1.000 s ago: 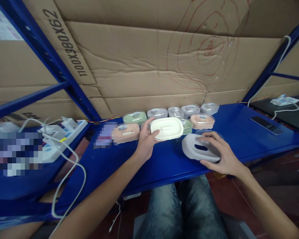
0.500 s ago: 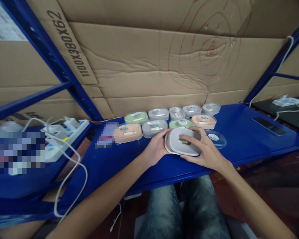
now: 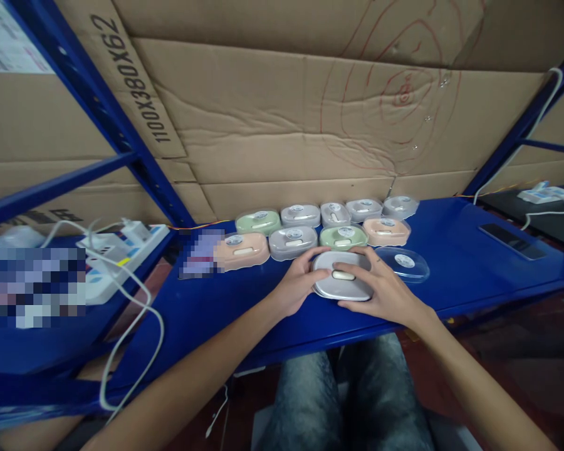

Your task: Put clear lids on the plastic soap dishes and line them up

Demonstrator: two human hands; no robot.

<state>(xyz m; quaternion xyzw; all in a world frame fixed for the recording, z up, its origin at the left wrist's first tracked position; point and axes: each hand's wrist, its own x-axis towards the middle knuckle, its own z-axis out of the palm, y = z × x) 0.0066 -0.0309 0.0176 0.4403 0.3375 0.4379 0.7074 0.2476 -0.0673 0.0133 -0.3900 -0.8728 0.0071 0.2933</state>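
Observation:
My left hand (image 3: 297,288) and my right hand (image 3: 380,289) both grip a small oval soap-box-like case (image 3: 341,282) on the blue shelf (image 3: 451,275). A grey slotted piece now sits over its cream base, and a cream bump shows through the slot. A clear plastic lid (image 3: 403,262) with a round sticker lies flat just right of my right hand. Behind the case stand two rows of closed cases in peach (image 3: 241,250), green (image 3: 343,236) and grey (image 3: 292,242).
Corrugated cardboard (image 3: 282,125) forms the wall behind the shelf. A white power strip (image 3: 122,247) with a looping white cable lies at the left. A dark flat object (image 3: 512,241) lies at the shelf's right end. My knees in jeans (image 3: 348,401) are below the shelf edge.
My right hand brought the grey slotted piece left onto the cream base held by my left hand. Both hands then lowered the joined case to the shelf. The clear lid came into view.

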